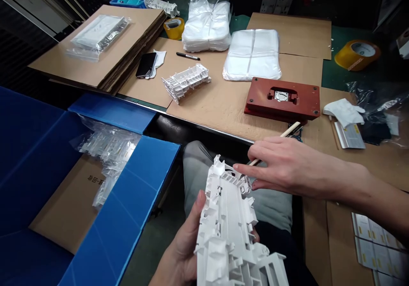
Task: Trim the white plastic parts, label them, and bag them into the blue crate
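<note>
Moulding (230, 230) cut off below | left hand (183, 247) grip clasps it | right hand (284, 166) grip pinches half-hidden stick (290, 129)

Left hand (182, 247) cupped upward, grip closed; right hand (286, 166) reaches left, fingers nearly straight.

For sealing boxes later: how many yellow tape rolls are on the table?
2: back tape roll beside the cardboard stack; right tape roll on the green mat. Others may be hidden.
</note>
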